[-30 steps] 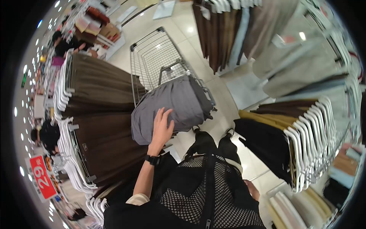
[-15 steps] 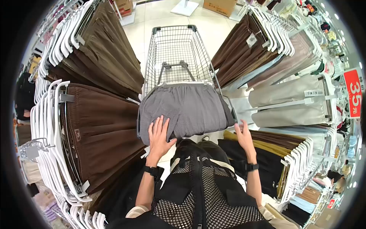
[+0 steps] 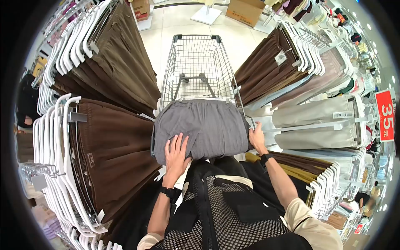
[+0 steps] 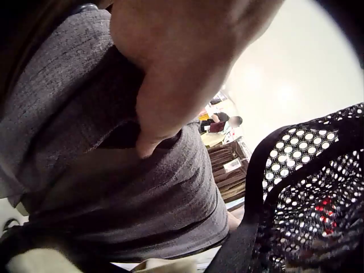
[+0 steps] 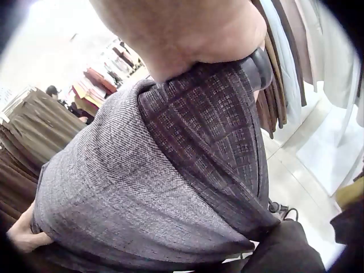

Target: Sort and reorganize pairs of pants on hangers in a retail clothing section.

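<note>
Grey elastic-waisted garments [image 3: 212, 127] lie draped over the handle end of a wire shopping cart [image 3: 191, 53]. My left hand [image 3: 176, 160] rests on their near left part, fingers extended over the cloth; in the left wrist view its thumb [image 4: 149, 145] lies against the fabric. At the right end my right hand [image 3: 257, 138] grips the cart's dark handle end [image 5: 260, 69], beside the cloth. A darker checked garment [image 5: 207, 122] shows under the grey one in the right wrist view. Most of the right fingers are hidden there.
Racks of brown trousers [image 3: 114, 156] on white hangers [image 3: 52, 162] stand close along the left. To the right hang more brown trousers [image 3: 266, 68], pale trousers [image 3: 312, 112] and a red price sign [image 3: 385, 114]. A cardboard box [image 3: 245, 11] sits on the tiled floor ahead.
The view has swung round to face along the cart. My right hand came up from beside the body, reached in from the right and took hold of the cart. The left stays on the cloth.
</note>
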Demonstrator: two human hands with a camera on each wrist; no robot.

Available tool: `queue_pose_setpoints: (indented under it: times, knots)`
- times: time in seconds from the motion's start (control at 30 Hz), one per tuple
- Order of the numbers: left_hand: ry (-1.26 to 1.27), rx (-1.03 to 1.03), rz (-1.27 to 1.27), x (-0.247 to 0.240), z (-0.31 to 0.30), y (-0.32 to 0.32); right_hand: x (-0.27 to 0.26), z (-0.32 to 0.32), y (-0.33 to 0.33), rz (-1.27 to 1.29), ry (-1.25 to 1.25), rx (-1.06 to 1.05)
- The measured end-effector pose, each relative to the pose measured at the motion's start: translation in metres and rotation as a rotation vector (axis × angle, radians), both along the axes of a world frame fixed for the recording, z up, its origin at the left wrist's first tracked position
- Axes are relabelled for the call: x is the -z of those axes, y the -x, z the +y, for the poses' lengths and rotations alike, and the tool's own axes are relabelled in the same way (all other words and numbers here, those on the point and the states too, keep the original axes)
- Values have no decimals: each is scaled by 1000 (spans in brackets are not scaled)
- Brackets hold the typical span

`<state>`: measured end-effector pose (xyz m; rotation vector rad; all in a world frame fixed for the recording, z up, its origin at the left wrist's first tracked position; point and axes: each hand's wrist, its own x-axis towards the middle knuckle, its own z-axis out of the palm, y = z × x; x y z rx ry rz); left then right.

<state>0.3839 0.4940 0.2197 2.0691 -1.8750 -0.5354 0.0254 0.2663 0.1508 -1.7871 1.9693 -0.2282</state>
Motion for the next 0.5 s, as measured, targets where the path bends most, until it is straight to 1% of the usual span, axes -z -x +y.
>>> queue_pose_setpoints:
  times: [0.03, 0.13, 0.27, 0.33, 0.4, 0.5]
  knots:
    - [-1, 11, -14, -1, -4, -2, 3, -3, -2, 38, 3, 10]
    - [-9, 40, -47, -1, -20, -6, 5, -17, -6, 104, 12, -83]
    - [-21, 83, -74, 3, -34, -11, 2, -34, -16, 107, 14, -40]
    - [-18, 86, -69, 3, -46, -19, -12, -44, -30, 108, 2, -14]
    - [-35, 110, -80, 5, -56, -20, -6, -53, -33, 97, 9, 2]
    - [-36, 122, -129, 6, -70, -26, -12, -66, -45, 103, 12, 11]
